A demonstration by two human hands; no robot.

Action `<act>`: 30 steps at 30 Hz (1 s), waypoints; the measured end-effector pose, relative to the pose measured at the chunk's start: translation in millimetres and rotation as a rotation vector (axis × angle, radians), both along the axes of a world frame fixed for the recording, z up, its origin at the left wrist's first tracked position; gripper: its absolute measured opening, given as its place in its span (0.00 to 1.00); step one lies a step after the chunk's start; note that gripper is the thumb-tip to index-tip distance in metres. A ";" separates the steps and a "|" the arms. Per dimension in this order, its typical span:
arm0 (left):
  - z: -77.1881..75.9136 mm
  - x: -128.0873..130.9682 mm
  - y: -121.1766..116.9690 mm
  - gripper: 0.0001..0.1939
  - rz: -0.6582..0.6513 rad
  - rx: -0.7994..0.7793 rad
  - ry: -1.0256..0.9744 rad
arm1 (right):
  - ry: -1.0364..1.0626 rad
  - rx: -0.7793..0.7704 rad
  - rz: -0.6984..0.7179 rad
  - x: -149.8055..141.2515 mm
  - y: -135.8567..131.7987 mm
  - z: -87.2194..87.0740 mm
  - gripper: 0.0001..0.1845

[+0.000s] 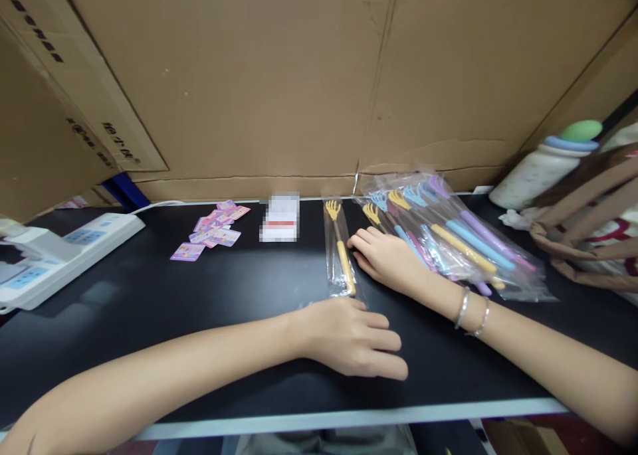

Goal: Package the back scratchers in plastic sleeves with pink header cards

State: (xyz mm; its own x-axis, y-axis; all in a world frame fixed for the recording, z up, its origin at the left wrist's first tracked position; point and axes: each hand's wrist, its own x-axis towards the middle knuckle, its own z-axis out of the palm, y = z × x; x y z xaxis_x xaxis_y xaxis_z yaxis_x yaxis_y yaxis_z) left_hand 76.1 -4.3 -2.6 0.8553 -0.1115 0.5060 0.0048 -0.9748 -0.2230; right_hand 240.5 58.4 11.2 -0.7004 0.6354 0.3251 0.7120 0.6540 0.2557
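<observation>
Left forearm point(164, 368), mine: crosses the front edge of the worktop point(199, 295) near its left corner. My left hand point(353, 339): back up, three outer fingers stretched and slightly apart, forefinger shorter and bent, thumb hidden; whether it pinches anything I cannot tell.

Yellow back scratcher point(343, 262), one, in clear wrapper: lies between my hands, claw end towards the back edge, handle end just beyond my left knuckles.

My right hand point(383, 256): fingers bent and close together, tips just beside that wrapper; contact or grip I cannot tell. Two silver bracelets point(471, 315) at the wrist.

Wrapped back scratchers point(463, 242), several, blue, yellow and purple: fanned beyond my right forearm, claws towards the back edge.

Small printed cards point(212, 229), pink and purple: loose heap, left of middle, towards the back edge. White item point(280, 219), red band, blurred: near the back edge. White power strip point(74, 259): at the left end. Pale bottle point(543, 169), green top: back right corner. Brown-handled bag point(563, 252): right edge.
</observation>
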 end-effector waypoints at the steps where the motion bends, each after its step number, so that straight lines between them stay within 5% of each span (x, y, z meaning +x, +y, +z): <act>1: -0.3 -0.3 0.2 0.07 0.008 -0.007 0.016 | -0.004 -0.002 -0.007 -0.6 -0.3 -0.7 0.08; 30: -2.2 -1.8 2.0 0.09 0.080 -0.189 0.079 | -0.041 -0.019 -0.044 -3.3 -1.1 -0.4 0.09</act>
